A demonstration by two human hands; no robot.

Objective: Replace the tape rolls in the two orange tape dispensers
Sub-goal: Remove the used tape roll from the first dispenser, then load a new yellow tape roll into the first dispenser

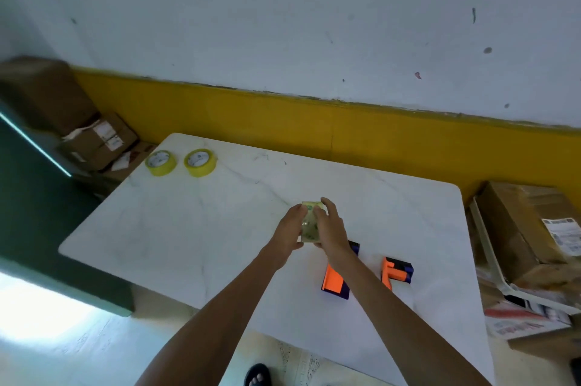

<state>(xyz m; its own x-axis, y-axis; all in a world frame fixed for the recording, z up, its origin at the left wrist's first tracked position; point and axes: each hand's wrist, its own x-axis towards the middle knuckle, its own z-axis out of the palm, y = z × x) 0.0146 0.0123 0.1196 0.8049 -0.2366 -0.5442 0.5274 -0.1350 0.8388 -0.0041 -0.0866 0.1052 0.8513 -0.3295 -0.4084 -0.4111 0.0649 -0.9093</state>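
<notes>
Nearest, at about six o'clock, a dark sandal (pixel 257 374) with toes showing stands on the pale floor just under the near edge of the white marble-patterned table (pixel 188 244). Both bare forearms reach up over that edge to the table's middle, where the left hand (pixel 287 230) and the right hand (pixel 330 228) press from either side on a pale, nearly clear roll of tape (pixel 310 222) held on edge above the tabletop, fingers curled narrowly round it; the print on it is too blurred to read. Just behind the right wrist, at about four o'clock, an orange and dark-blue tape dispenser (pixel 334 282) lies on the table, partly hidden by the arm, and a second orange and dark-blue dispenser (pixel 396 271) lies near it to the right, apart from it. The table's left half is bare out to its rounded edge. Far off at ten o'clock two yellow tape rolls (pixel 180 162) lie flat side by side near the far-left corner, their round white core labels unreadable. Cardboard boxes (pixel 100 142) with white labels are stacked beyond that corner, and more labelled cartons (pixel 515 228) crowd the right edge at three o'clock, below the yellow-banded wall (pixel 314 121).
</notes>
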